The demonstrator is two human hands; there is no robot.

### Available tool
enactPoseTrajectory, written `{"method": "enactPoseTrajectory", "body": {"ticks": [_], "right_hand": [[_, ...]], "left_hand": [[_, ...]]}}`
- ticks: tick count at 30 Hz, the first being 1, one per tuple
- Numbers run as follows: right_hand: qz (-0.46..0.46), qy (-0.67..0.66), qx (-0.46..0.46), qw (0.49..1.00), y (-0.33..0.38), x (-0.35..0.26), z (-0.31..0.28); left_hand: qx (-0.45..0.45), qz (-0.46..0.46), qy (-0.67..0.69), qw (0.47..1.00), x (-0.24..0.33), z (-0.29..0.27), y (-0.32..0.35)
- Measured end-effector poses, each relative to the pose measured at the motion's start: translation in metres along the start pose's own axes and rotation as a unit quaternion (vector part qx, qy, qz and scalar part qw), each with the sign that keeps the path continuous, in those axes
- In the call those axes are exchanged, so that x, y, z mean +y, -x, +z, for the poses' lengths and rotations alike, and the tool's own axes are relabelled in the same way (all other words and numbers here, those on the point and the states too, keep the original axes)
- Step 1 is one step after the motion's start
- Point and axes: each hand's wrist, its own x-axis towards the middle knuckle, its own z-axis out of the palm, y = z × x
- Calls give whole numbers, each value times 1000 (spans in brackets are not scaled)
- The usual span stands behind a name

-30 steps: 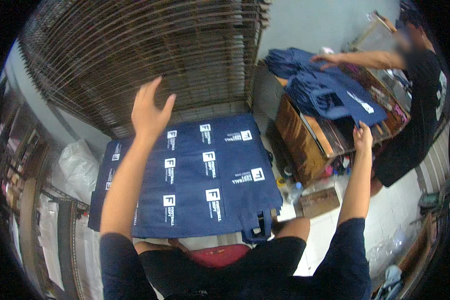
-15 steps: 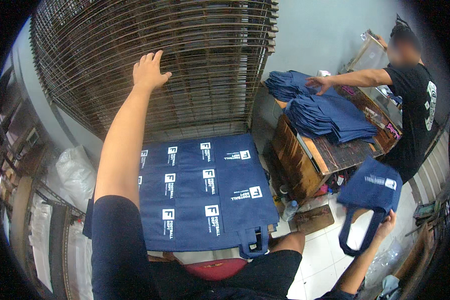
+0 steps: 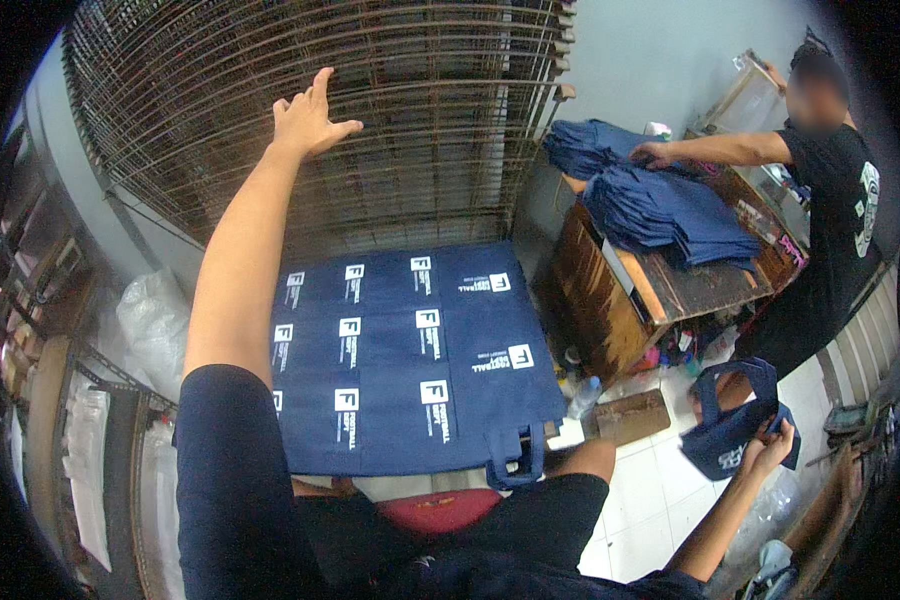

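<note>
My left hand (image 3: pixel 312 122) is raised in front of the wire drying rack (image 3: pixel 410 130), its fingers and thumb apart and nothing in it. Whether the fingertips touch the wires, I cannot tell. On my right side, my right hand (image 3: pixel 767 450) grips a small navy tote bag (image 3: pixel 710 455). White print shows on that bag's lower part, and its handle loop points away from me. Before me, navy tote bags (image 3: pixel 390 350) with white prints lie flat in rows. One handle loop (image 3: pixel 515 462) hangs over their near right corner.
To the right, a worn wooden table (image 3: pixel 660 300) bears piles of navy bags (image 3: pixel 660 215). A co-worker's hand (image 3: pixel 653 153) rests on them. A plastic bottle (image 3: pixel 585 398) stands on the floor near a wooden board (image 3: pixel 632 418). Shelving (image 3: pixel 130 430) lines the left.
The bag in my right hand has swung over: its handle now points away, and its print is lower. The co-worker's hand has come down on the pile. My left hand remains raised.
</note>
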Motion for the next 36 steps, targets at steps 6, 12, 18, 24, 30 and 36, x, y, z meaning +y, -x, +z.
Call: {"method": "enactPoseTrajectory", "body": {"ticks": [6,12,18,24,30,36], "right_hand": [[-16,-7,-1,1000,-5,-18,-13],[-29,-8,39,999,-9,-25,-21],[-8,8,96,995,19,-30,26],[-6,15,59,998,4,-21,-8],[-30,19,36,999,-6,-20,-28],[-66,31,26,997,11,-27,-1]], "left_hand": [[48,87,14,995,-1,-5,40],[66,105,84,989,10,-7,144],[28,82,209,974,37,-8,279],[-104,32,247,963,59,17,379],[-221,0,276,935,77,66,477],[-258,22,252,933,82,98,518]]}}
